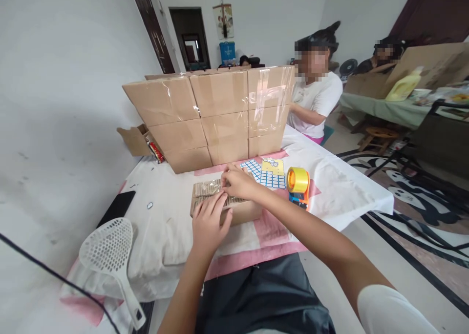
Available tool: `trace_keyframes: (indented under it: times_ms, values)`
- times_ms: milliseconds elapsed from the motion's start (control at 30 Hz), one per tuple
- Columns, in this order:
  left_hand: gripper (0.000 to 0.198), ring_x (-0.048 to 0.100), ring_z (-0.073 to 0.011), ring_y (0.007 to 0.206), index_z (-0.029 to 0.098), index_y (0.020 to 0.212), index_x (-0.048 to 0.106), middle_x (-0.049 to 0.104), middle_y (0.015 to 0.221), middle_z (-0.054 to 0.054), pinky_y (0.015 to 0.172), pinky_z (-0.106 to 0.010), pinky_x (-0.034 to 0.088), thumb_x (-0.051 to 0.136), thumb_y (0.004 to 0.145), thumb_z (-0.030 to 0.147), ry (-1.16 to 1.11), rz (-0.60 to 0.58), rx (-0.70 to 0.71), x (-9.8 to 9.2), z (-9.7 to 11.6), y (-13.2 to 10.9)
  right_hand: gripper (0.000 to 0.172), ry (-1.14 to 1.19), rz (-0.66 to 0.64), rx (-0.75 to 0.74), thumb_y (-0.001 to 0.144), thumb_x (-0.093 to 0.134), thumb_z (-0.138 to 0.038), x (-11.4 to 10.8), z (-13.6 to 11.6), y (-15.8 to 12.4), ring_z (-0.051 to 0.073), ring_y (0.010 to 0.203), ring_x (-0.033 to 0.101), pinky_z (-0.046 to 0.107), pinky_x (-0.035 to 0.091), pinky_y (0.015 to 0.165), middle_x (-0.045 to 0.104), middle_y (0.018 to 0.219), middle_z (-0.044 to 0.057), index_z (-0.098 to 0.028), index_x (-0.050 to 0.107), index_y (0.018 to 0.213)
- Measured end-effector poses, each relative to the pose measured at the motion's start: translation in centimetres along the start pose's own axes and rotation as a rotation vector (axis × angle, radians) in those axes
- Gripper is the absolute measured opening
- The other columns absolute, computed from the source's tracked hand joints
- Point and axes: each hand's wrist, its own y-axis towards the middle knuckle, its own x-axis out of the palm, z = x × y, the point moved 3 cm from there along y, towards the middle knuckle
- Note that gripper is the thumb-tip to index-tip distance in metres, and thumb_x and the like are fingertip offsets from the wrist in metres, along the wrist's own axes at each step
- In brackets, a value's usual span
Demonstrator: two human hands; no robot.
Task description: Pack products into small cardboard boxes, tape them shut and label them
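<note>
A small cardboard box with clear tape across its top lies on the white cloth in front of me. My left hand rests flat on its near top edge, fingers stretched out. My right hand lies over the box's far right corner, its fingers curled and pressed down on the tape. A yellow roll of tape in an orange and blue dispenser stands just right of the box. Sheets of blue-edged labels lie behind my right hand.
A wall of sealed cardboard boxes is stacked behind. An open box sits at its left. A white slotted scoop and a black phone lie left. A person in white sits behind; another sits farther right.
</note>
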Motion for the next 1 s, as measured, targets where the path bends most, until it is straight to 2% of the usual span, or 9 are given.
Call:
trace_keyframes:
  times_ms: [100, 200, 300, 367, 467, 567, 700, 833, 1000]
  values:
    - [0.032, 0.067, -0.0235, 0.114, 0.023, 0.124, 0.064, 0.071, 0.129, -0.005, 0.097, -0.039, 0.041, 0.061, 0.093, 0.025, 0.013, -0.009, 0.023, 0.3, -0.2, -0.2, 0.005, 0.075, 0.059, 0.023, 0.08, 0.075, -0.019, 0.0, 0.6, 0.3, 0.027, 0.108, 0.056, 0.044, 0.038, 0.097, 0.063, 0.104, 0.007, -0.018, 0.07, 0.078]
    - [0.029, 0.067, -0.0242, 0.112, 0.024, 0.121, 0.066, 0.07, 0.131, -0.007, 0.095, -0.039, 0.042, 0.063, 0.092, 0.026, 0.042, 0.027, 0.014, 0.2, -0.1, -0.9, 0.002, 0.185, 0.15, -0.015, 0.086, 0.068, -0.018, -1.2, 0.7, 0.7, 0.019, 0.101, 0.061, 0.033, 0.043, 0.091, 0.067, 0.103, 0.004, -0.017, 0.069, 0.086]
    - [0.031, 0.067, -0.0255, 0.113, 0.025, 0.122, 0.066, 0.067, 0.133, -0.009, 0.094, -0.04, 0.045, 0.064, 0.091, 0.027, 0.044, 0.045, -0.02, 0.1, -0.1, -1.3, 0.009, 0.532, 0.245, -0.084, 0.089, 0.064, -0.024, -3.5, 0.4, 0.6, 0.015, 0.082, 0.063, 0.028, 0.046, 0.078, 0.068, 0.086, 0.001, -0.017, 0.063, 0.083]
    - [0.034, 0.064, -0.0277, 0.119, 0.024, 0.125, 0.064, 0.063, 0.137, -0.012, 0.095, -0.041, 0.047, 0.064, 0.09, 0.029, 0.01, 0.051, -0.062, 0.1, -0.4, -1.3, 0.019, 0.809, 0.239, -0.122, 0.085, 0.07, -0.033, -4.9, -0.1, 0.2, 0.015, 0.071, 0.061, 0.027, 0.046, 0.07, 0.067, 0.075, -0.001, -0.018, 0.06, 0.08]
    - [0.04, 0.061, -0.0296, 0.124, 0.021, 0.127, 0.06, 0.056, 0.14, -0.016, 0.098, -0.044, 0.05, 0.066, 0.089, 0.032, -0.226, 0.132, -0.187, -0.6, -0.7, -0.7, 0.032, 1.0, 0.147, -0.133, 0.075, 0.081, -0.041, -6.1, -1.0, -0.7, 0.014, 0.066, 0.061, 0.026, 0.046, 0.066, 0.067, 0.069, -0.002, -0.019, 0.059, 0.079]
    - [0.047, 0.068, -0.0238, 0.11, 0.022, 0.133, 0.053, 0.057, 0.139, -0.016, 0.092, -0.04, 0.055, 0.065, 0.09, 0.039, -0.7, 0.2, -0.393, -1.8, -0.4, 0.3, 0.03, 1.029, 0.065, -0.15, 0.073, 0.082, -0.04, -6.2, -2.1, -1.7, 0.013, 0.068, 0.061, 0.026, 0.046, 0.068, 0.067, 0.07, -0.002, -0.019, 0.061, 0.078]
    - [0.051, 0.073, -0.0226, 0.097, 0.022, 0.127, 0.055, 0.071, 0.119, -0.013, 0.078, -0.032, 0.057, 0.065, 0.089, 0.052, -1.23, 0.124, -0.645, -2.8, 1.1, 2.5, 0.017, 0.914, 0.08, -0.218, 0.079, 0.074, -0.03, -5.4, -3.3, -2.7, 0.013, 0.071, 0.059, 0.026, 0.045, 0.068, 0.065, 0.075, -0.002, -0.018, 0.062, 0.08]
    - [0.049, 0.072, -0.0189, 0.074, 0.018, 0.108, 0.062, 0.074, 0.084, -0.006, 0.062, -0.026, 0.053, 0.078, 0.076, 0.051, -1.293, 0.078, -0.899, -2.8, 1.6, 4.1, 0.006, 0.722, 0.162, -0.292, 0.083, 0.067, -0.019, -5.0, -4.2, -3.5, 0.013, 0.075, 0.058, 0.025, 0.046, 0.072, 0.063, 0.08, -0.003, -0.019, 0.061, 0.084]
    - [0.035, 0.063, -0.0139, 0.062, 0.017, 0.09, 0.065, 0.067, 0.066, -0.001, 0.051, -0.022, 0.044, 0.076, 0.073, 0.046, -1.274, 0.042, -0.935, -2.4, 1.8, 3.8, 0.004, 0.625, 0.175, -0.293, 0.084, 0.067, -0.019, -4.8, -3.7, -3.6, 0.013, 0.075, 0.06, 0.024, 0.045, 0.071, 0.064, 0.079, -0.003, -0.018, 0.063, 0.085]
